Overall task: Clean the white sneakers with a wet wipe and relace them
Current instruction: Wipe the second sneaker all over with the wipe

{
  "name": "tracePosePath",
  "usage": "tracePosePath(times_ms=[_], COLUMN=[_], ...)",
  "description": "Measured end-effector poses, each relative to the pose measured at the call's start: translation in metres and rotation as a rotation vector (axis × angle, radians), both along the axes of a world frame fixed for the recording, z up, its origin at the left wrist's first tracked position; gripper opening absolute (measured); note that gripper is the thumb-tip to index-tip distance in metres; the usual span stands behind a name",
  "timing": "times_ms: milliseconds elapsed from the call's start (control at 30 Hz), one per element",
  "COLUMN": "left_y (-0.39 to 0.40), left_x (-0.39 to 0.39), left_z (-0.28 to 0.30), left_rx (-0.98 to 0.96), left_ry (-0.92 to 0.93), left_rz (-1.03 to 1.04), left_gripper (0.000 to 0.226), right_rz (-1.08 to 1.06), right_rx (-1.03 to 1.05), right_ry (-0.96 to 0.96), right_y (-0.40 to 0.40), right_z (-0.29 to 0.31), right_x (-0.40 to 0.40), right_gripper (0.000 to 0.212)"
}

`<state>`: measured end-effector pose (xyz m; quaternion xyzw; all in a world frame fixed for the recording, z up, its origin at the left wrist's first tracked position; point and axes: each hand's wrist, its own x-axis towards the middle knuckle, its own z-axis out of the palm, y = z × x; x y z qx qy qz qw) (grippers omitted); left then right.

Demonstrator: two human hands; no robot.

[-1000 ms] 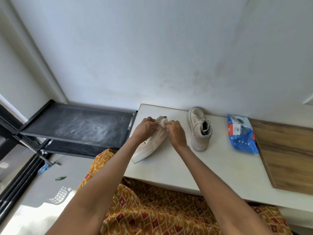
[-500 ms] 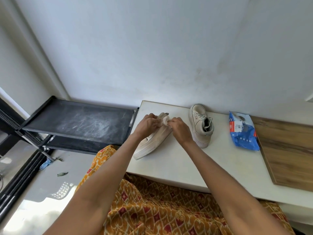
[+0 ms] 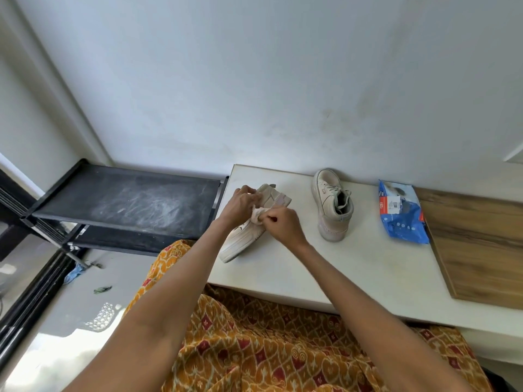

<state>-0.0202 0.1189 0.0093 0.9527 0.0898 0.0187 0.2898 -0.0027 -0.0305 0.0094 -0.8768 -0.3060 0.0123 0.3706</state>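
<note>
A white sneaker (image 3: 243, 239) lies tilted on its side on the white table (image 3: 353, 267), toe toward me. My left hand (image 3: 240, 206) grips its upper near the tongue. My right hand (image 3: 283, 224) is closed on a crumpled wet wipe (image 3: 258, 215) pressed against the same shoe. The second sneaker (image 3: 332, 203) stands upright further right, laces in place, untouched. A blue wet wipe pack (image 3: 402, 212) lies right of it.
A wooden board (image 3: 481, 244) covers the table's right end. A black metal shoe rack (image 3: 121, 199) stands to the left of the table against the wall. My patterned orange clothing (image 3: 268, 349) fills the foreground below the table edge.
My right hand with the wipe has slid down the shoe toward me, exposing the heel and collar. The camera view has shifted slightly; the other shoe and pack stayed put.
</note>
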Motion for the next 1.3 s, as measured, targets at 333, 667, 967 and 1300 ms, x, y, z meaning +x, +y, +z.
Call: tracePosePath(times_ms=[333, 667, 967, 1300], left_y=[0.003, -0.011, -0.008, -0.008], left_x=[-0.005, 0.001, -0.002, -0.001], left_z=[-0.005, 0.001, -0.007, -0.007], left_rx=[-0.087, -0.098, -0.007, 0.098], left_ry=[0.053, -0.063, -0.029, -0.016], left_rz=[0.061, 0.089, 0.045, 0.005], left_gripper=[0.032, 0.034, 0.035, 0.035], right_rz=[-0.181, -0.034, 0.015, -0.182], right_rx=[-0.045, -0.253, -0.239, -0.309], right_ry=[0.342, -0.188, -0.262, -0.167], right_y=[-0.005, -0.004, -0.014, 0.001], right_z=[-0.002, -0.005, -0.004, 0.001], right_x=[0.072, 0.037, 0.024, 0.029], right_gripper=[0.022, 0.019, 0.015, 0.025])
